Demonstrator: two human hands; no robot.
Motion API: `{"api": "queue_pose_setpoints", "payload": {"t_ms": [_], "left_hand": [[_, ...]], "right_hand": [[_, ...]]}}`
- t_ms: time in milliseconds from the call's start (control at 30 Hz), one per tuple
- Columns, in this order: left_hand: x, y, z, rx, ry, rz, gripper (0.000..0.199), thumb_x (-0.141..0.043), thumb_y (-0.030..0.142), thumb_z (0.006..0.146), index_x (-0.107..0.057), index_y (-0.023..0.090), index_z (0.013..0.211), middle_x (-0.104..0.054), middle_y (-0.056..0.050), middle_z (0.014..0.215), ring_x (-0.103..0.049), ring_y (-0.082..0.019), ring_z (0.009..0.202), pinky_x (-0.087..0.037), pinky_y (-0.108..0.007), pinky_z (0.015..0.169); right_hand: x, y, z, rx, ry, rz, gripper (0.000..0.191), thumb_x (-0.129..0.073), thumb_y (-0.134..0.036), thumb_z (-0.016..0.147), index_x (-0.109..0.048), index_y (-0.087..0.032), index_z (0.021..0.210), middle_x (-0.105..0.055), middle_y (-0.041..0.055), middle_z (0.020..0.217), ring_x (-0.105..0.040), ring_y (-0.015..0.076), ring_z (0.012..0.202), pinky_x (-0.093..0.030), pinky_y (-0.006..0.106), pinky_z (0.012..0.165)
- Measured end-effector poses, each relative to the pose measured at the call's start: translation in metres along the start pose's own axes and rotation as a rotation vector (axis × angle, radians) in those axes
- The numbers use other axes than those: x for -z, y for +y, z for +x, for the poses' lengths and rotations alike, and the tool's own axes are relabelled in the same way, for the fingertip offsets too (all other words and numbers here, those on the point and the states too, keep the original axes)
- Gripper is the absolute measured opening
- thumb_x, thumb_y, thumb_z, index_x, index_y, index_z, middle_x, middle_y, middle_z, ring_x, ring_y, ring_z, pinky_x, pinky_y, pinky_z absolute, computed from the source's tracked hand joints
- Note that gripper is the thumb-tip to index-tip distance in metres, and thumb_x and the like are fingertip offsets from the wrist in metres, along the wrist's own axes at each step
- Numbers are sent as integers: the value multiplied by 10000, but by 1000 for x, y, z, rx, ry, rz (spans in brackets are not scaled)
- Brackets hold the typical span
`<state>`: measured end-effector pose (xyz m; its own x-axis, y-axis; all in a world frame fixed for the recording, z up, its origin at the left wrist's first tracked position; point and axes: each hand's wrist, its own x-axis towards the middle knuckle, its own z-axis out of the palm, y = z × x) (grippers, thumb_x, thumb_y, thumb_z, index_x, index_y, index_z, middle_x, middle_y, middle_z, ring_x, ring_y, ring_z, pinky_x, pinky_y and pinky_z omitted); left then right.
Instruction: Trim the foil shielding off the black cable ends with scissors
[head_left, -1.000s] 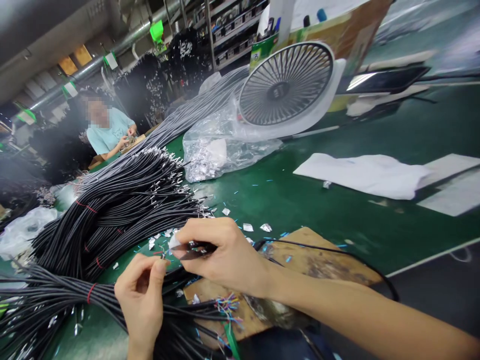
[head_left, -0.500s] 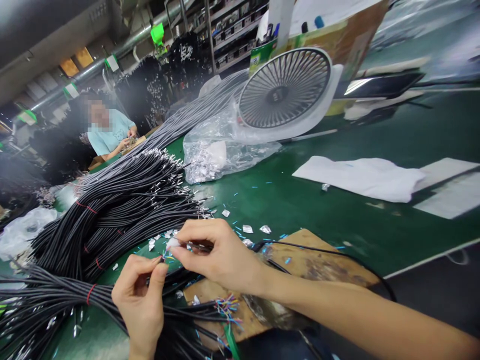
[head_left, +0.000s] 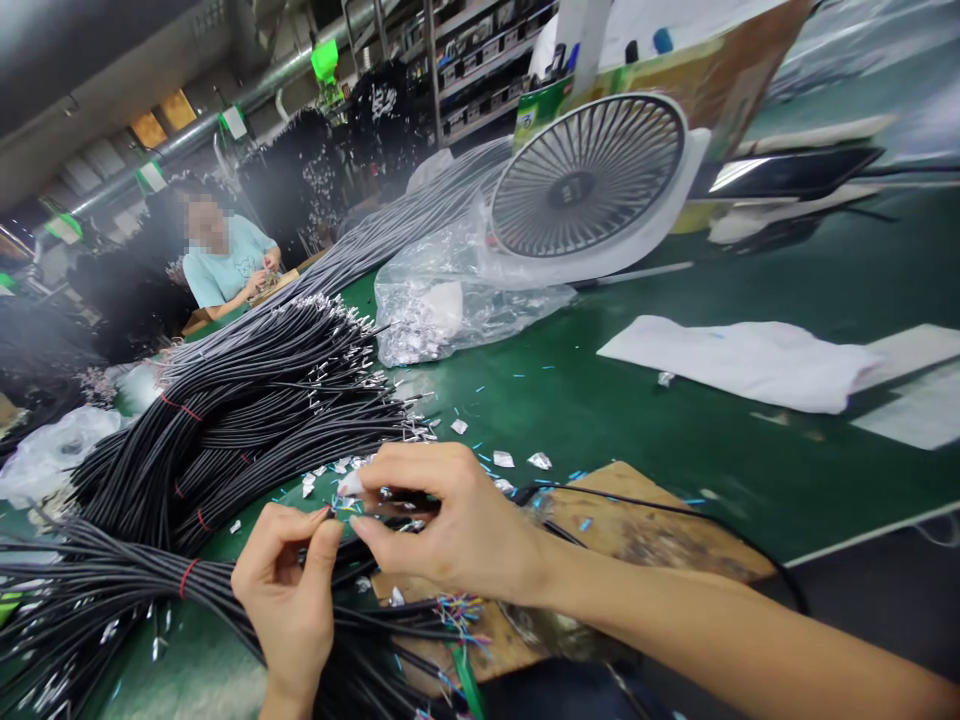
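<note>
Between its thumb and forefinger, my left hand [head_left: 289,590] pinches the end of a black cable, and thin coloured wires [head_left: 343,502] stick out of it. Just to the right, my right hand [head_left: 450,520] is curled around a thin metal tool [head_left: 411,508] that looks like tweezers, mostly hidden by the fingers. A white cover [head_left: 350,484] sits on its forefinger tip. Thumb and forefinger stand apart close to the wires. Below, more cables with fanned coloured wire ends [head_left: 461,612] lie over a worn wooden board [head_left: 637,530].
Bundled black cables [head_left: 255,400] are heaped at left, tied with red bands. Foil scraps [head_left: 504,459] and blue bits litter the green table [head_left: 525,400]. Behind stand a clear plastic bag [head_left: 420,320] and a fan [head_left: 589,190]; white cloth [head_left: 735,360] lies right. A person [head_left: 232,260] sits across.
My right thumb and forefinger have spread apart, and the thumb has dropped away from the wires. My left hand still pinches the cable end. The whole view has shifted slightly.
</note>
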<state>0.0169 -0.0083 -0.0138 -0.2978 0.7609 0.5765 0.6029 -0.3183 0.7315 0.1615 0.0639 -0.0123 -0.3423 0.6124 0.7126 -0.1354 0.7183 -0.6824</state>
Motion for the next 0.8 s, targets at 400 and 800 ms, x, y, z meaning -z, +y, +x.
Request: {"api": "queue_pose_setpoints", "payload": {"t_ms": [400,800], "left_hand": [[-1,-2,-1,26,-10,14,195,-617,344,790,-650,192,672,-568,-15,597,-520,-134,566,-431,-264,525],[-3,-2,-2,27,-10,12,194,-628,339,779,-635,197,647,-556,-6,582,-513,-132,554,-427,-266,524]], "right_hand": [[0,0,-1,33,-30,-14,96,-545,-93,696,-630,-132,722,-581,7,605,-482,106,533,-380,207,495],[1,-1,-2,-13,-7,-33,120,-559,-64,665,-635,-141,717,-581,-6,600,-502,105,535,-376,202,494]]}}
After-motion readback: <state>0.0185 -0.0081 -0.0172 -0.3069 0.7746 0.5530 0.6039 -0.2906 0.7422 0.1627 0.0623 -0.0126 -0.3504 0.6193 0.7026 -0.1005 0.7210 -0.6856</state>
